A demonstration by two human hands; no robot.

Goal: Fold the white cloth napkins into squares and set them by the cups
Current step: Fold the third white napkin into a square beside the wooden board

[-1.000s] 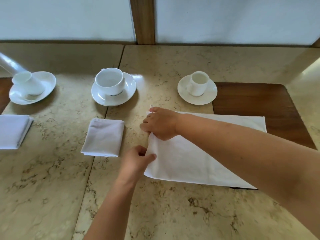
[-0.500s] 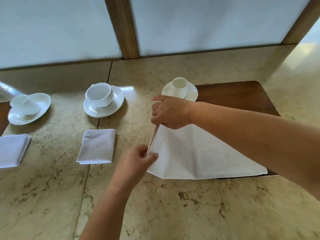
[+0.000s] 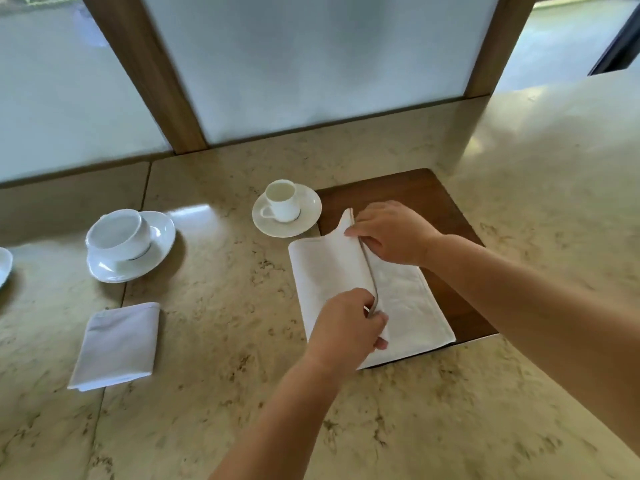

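Observation:
A white cloth napkin (image 3: 408,299) lies partly on a dark wooden mat (image 3: 433,202), its left half lifted and carried over toward the right. My right hand (image 3: 391,233) pinches the far corner of the raised edge. My left hand (image 3: 346,327) pinches the near corner of the same edge. A small white cup on a saucer (image 3: 284,209) stands just behind the napkin's left end. A wider white cup on a saucer (image 3: 128,244) stands to the left. In front of it lies a folded square napkin (image 3: 116,344).
The counter is beige marble (image 3: 225,341) with a seam on the left. Frosted window panes with wooden posts (image 3: 145,74) run along the back. A third saucer's rim (image 3: 3,268) shows at the left edge.
Both hands have carried the napkin's left edge up and over to the right, folding it across. The view has swung right, so the leftmost cup and napkin have left the frame.

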